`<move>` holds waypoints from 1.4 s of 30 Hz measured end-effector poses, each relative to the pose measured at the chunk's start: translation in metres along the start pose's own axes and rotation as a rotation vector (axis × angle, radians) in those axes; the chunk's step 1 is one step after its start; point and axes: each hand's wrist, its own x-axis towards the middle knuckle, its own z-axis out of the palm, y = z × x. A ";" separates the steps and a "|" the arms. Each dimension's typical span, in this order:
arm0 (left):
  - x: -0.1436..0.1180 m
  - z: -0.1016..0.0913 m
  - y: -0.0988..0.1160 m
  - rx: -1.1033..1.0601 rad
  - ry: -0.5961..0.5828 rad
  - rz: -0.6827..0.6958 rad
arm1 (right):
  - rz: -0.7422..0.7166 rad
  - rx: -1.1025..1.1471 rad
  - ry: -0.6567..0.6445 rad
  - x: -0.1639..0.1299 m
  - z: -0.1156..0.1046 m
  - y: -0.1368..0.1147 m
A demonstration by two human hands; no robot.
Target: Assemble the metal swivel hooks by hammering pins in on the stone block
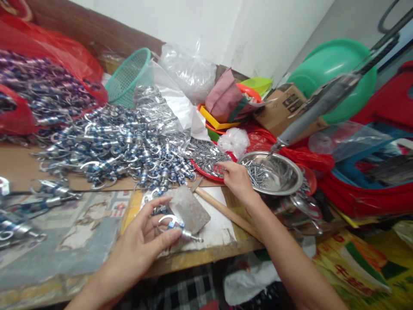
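Holding a small silver-and-blue metal clasp with a curved hook [176, 226] in the left hand [142, 245], fingers pinched shut on it, near edge of the cluttered wooden tabletop [206, 254]. Right hand [237, 178] is out at the red plastic dish of small silver pins [209, 161]; fingers curled down into the pins, can't tell if they've got one.

Looks like the pick-a-pin stage of an assembly step. Next move likely needs a single pin pulled clean and lined up with the clasp's small end, fiddly at that size.

Surface: big heap of identical silver-and-blue clasps [119, 146] far left, round steel bowl of nails [272, 172] right of the dish, wooden-handled hammer [206, 206] between the hands. Grey power driver [319, 107] hangs over the bowl. Teal mesh basket [129, 77], red bags, green basin against a white wall.
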 end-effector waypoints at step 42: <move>0.026 -0.018 -0.006 -0.153 -0.202 -0.013 | -0.535 0.230 0.005 -0.093 0.004 -0.086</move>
